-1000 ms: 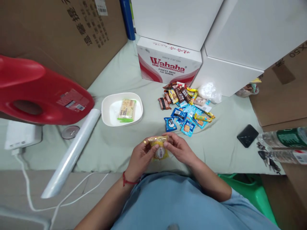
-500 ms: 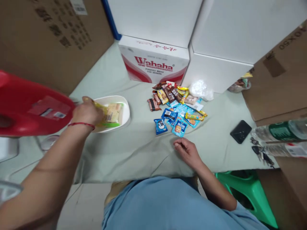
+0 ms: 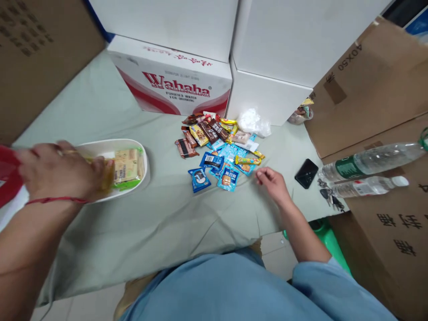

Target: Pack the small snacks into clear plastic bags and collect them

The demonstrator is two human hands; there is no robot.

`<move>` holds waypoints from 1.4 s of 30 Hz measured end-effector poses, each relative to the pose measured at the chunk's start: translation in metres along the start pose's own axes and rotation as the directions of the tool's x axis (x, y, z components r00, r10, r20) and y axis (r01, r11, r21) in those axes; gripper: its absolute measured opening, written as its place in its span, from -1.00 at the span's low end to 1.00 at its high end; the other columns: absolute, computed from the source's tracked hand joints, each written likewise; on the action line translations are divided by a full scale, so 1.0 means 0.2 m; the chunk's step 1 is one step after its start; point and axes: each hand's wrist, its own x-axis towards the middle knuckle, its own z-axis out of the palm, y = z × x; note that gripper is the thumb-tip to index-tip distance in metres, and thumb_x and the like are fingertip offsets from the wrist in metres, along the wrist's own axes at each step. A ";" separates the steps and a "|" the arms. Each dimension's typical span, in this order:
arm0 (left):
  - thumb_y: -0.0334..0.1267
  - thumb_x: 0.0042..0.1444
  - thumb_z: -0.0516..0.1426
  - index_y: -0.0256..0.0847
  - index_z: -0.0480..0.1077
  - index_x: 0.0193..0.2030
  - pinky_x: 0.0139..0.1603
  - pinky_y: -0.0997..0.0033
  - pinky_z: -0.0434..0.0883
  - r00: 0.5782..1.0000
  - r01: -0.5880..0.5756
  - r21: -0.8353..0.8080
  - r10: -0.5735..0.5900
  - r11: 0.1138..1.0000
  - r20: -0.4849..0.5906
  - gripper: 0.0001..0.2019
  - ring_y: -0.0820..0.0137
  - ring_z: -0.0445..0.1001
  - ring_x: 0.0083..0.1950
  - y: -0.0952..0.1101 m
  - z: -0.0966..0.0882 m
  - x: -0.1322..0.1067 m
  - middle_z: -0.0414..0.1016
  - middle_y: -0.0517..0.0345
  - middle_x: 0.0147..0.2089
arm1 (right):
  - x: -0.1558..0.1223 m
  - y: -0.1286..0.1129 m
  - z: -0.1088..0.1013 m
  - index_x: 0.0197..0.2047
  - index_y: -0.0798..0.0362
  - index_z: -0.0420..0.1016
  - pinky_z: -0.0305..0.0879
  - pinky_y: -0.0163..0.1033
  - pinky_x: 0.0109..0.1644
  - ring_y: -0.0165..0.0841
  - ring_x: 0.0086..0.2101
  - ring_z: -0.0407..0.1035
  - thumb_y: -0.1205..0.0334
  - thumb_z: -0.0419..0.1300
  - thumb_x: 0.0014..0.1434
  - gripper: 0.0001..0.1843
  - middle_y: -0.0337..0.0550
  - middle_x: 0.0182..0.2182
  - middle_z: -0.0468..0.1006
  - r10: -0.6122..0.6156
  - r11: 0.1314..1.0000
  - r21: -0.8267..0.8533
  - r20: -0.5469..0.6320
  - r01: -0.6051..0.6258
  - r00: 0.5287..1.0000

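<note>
At the left, my left hand (image 3: 63, 171), with a red cord at the wrist, reaches over a white oval tray (image 3: 146, 171). Its fingers curl against a yellow see-through packet (image 3: 105, 178) in the tray; motion blur softens the grip. Beside that packet lies a pale biscuit pack (image 3: 127, 166) with a green edge. My right hand (image 3: 272, 182) is loosely closed just above the cloth, with nothing visible in it. Just beyond it is a pile of wrapped snacks: brown bars (image 3: 214, 130), a yellow bar (image 3: 247, 160) and blue sachets (image 3: 228, 178).
White cartons, one a Wahaba-style water box (image 3: 180, 89), stand behind the snacks. A crumpled clear bag (image 3: 254, 122) sits by them. Rightward lie a black phone (image 3: 306, 173), keys (image 3: 331, 198) and two bottles (image 3: 371, 165). A red container (image 3: 8, 174) is at the left edge.
The view has swung, shifting the table leftward in the picture. My left hand has drawn back toward the tray's left end. My right hand is now farther right of the blue sachets.
</note>
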 end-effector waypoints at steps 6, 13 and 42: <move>0.14 0.26 0.01 -0.41 0.44 0.21 0.39 -0.37 0.25 0.925 -0.375 -0.102 0.364 0.921 -0.112 -0.34 -0.15 0.35 0.32 0.13 -0.04 -0.39 0.48 -0.32 0.19 | 0.65 -0.16 -0.13 -0.23 0.04 0.54 0.37 -0.18 -0.14 -0.30 -0.36 0.41 0.09 0.17 0.27 -0.79 -0.17 -0.34 0.59 -0.274 0.903 -0.396 -0.235 0.165 0.933; -0.08 0.40 0.02 -0.18 0.50 0.06 0.15 0.02 0.51 0.833 -0.503 -0.288 0.546 0.815 0.090 -0.67 0.09 0.53 0.09 0.09 0.11 -1.02 0.55 -0.14 0.07 | 1.16 -0.26 0.03 -0.06 0.05 0.55 0.36 0.00 0.05 -0.09 -0.10 0.43 0.18 0.26 0.24 -0.78 0.07 -0.06 0.54 -0.255 0.669 -0.743 -0.200 0.023 0.946; -0.14 -0.34 0.53 -0.18 0.40 -0.09 -0.21 0.35 0.57 0.568 0.814 -0.581 0.206 0.001 0.797 -0.35 0.38 0.53 -0.16 0.79 0.28 -0.86 0.48 0.11 -0.09 | -0.23 -0.10 0.40 -0.24 -0.09 0.66 0.35 -0.17 -0.25 -0.31 -0.36 0.36 0.00 0.36 0.20 -0.82 -0.15 -0.28 0.53 -0.059 0.968 0.247 0.019 0.052 0.998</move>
